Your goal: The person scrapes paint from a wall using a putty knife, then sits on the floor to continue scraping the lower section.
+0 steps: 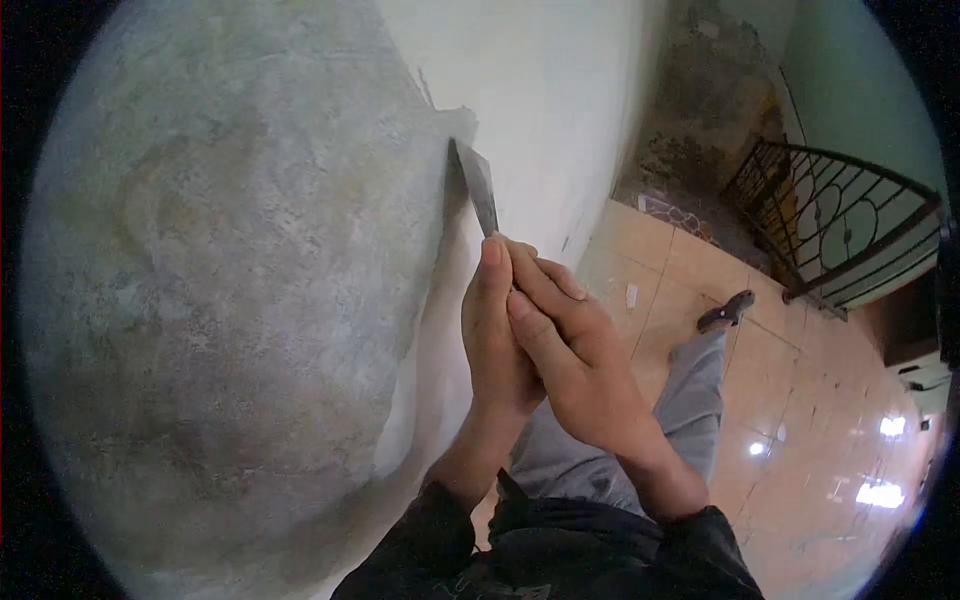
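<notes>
Both of my hands are wrapped round the handle of a scraper (477, 185), whose metal blade points up and away from me. My left hand (492, 330) grips from the left, its thumb laid along the top of the handle. Over it from the right closes my right hand (575, 365), the fingers overlapping the left ones. The handle is hidden inside the hands. At the wall, the blade's tip sits by the jagged border between the bare grey plaster (270, 230) and the white paint layer (530, 110).
A dark metal railing (840, 215) stands at the right, near a stained wall section (705, 100). Tan floor tiles (780, 390) run below, with small pale chips (631, 296) on them. My shoe (726, 311) rests on the tiles.
</notes>
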`<state>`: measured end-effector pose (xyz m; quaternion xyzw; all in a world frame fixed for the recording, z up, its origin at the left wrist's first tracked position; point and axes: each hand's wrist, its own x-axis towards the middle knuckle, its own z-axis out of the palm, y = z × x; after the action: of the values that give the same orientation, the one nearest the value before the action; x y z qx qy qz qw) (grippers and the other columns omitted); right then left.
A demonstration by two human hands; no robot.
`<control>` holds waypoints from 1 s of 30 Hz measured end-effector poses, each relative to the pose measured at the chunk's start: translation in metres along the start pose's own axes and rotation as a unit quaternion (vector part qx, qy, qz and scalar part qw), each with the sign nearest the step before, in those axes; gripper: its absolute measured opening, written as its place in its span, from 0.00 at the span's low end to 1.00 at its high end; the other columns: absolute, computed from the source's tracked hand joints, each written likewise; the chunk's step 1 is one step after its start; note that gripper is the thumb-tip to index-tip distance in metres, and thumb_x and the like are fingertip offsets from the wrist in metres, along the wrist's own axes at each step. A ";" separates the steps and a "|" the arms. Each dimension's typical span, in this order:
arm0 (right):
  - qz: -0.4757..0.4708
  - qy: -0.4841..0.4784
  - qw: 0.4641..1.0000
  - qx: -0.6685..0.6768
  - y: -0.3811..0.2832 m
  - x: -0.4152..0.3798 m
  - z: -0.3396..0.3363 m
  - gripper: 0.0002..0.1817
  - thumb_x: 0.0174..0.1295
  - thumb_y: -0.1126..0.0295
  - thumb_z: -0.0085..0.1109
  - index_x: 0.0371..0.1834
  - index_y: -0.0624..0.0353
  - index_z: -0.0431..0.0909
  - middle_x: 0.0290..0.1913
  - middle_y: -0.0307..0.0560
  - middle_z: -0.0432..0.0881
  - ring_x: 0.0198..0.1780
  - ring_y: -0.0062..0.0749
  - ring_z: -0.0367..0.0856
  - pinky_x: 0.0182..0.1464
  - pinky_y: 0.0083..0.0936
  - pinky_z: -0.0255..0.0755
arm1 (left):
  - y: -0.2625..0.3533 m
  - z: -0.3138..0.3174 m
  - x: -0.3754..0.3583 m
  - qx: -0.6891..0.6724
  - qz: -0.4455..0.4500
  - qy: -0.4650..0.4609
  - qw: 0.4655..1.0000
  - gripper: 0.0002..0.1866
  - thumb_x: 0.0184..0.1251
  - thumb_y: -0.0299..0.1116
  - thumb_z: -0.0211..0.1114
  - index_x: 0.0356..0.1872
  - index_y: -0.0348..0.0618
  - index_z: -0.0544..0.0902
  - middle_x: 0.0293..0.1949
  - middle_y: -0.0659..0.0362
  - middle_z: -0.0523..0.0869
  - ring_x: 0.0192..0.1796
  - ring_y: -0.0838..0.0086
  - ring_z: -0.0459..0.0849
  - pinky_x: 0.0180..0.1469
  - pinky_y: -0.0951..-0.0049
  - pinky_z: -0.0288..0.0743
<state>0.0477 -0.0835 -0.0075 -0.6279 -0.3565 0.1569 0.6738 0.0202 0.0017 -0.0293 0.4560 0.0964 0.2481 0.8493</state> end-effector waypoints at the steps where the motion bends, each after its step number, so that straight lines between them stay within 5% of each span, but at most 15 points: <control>1: 0.003 0.000 1.000 0.001 -0.002 0.001 -0.001 0.23 0.67 0.69 0.44 0.64 0.66 0.64 0.59 0.59 0.70 0.61 0.43 0.69 0.62 0.28 0.59 | 0.001 0.001 0.002 0.009 0.009 -0.014 1.000 0.26 0.74 0.54 0.39 0.31 0.40 0.71 0.26 0.55 0.78 0.28 0.76 0.74 0.31 0.79 0.70; 5: -0.020 -0.014 0.999 -0.028 0.005 -0.012 0.000 0.23 0.67 0.69 0.44 0.64 0.66 0.64 0.60 0.60 0.70 0.61 0.46 0.69 0.62 0.29 0.59 | -0.002 0.007 -0.017 -0.011 0.050 0.035 0.998 0.25 0.75 0.53 0.38 0.32 0.40 0.69 0.25 0.54 0.78 0.26 0.76 0.75 0.31 0.77 0.72; 7: -0.055 -0.005 0.997 -0.047 0.011 -0.002 0.002 0.22 0.66 0.70 0.44 0.64 0.65 0.64 0.57 0.64 0.71 0.58 0.60 0.69 0.60 0.36 0.64 | -0.003 0.003 -0.010 -0.010 0.034 0.042 0.999 0.24 0.75 0.53 0.38 0.32 0.40 0.68 0.25 0.54 0.78 0.26 0.76 0.75 0.30 0.77 0.72; 14: -0.052 -0.001 0.999 0.000 0.014 -0.002 0.006 0.21 0.66 0.70 0.44 0.62 0.65 0.66 0.58 0.64 0.71 0.59 0.60 0.69 0.60 0.35 0.64 | -0.002 0.005 -0.002 -0.053 0.034 0.042 0.997 0.24 0.73 0.54 0.43 0.33 0.41 0.69 0.26 0.56 0.77 0.26 0.77 0.74 0.29 0.78 0.70; 16: -0.011 0.009 1.000 0.019 0.015 0.000 0.007 0.22 0.67 0.70 0.44 0.64 0.65 0.64 0.61 0.59 0.69 0.62 0.45 0.68 0.63 0.29 0.58 | -0.001 0.004 -0.002 -0.028 0.046 0.040 0.998 0.24 0.72 0.55 0.44 0.32 0.42 0.69 0.26 0.57 0.77 0.26 0.77 0.74 0.28 0.78 0.69; 24: -0.023 -0.011 0.999 0.030 0.007 -0.002 -0.001 0.22 0.68 0.68 0.43 0.64 0.65 0.65 0.58 0.56 0.71 0.59 0.39 0.70 0.60 0.24 0.60 | -0.001 0.007 -0.002 0.009 0.025 0.042 0.999 0.24 0.73 0.54 0.44 0.30 0.43 0.71 0.24 0.59 0.75 0.25 0.78 0.72 0.27 0.79 0.66; 25: -0.027 -0.011 0.999 0.039 0.004 -0.004 -0.003 0.22 0.68 0.67 0.43 0.64 0.65 0.65 0.57 0.56 0.71 0.57 0.38 0.71 0.59 0.23 0.61 | 0.001 0.022 -0.008 -0.021 0.018 0.096 0.995 0.24 0.73 0.54 0.44 0.30 0.43 0.70 0.24 0.59 0.75 0.25 0.78 0.72 0.27 0.79 0.67; 30: -0.024 -0.015 0.999 0.039 0.004 0.003 -0.009 0.21 0.68 0.68 0.43 0.62 0.65 0.66 0.52 0.54 0.73 0.54 0.35 0.72 0.57 0.24 0.62 | -0.005 0.017 0.002 -0.026 0.034 0.041 0.998 0.24 0.72 0.56 0.45 0.32 0.42 0.70 0.24 0.59 0.75 0.26 0.78 0.73 0.26 0.79 0.67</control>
<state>0.0572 -0.0875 -0.0099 -0.5897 -0.3749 0.1638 0.6964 0.0302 -0.0121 -0.0234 0.4259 0.1091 0.2973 0.8475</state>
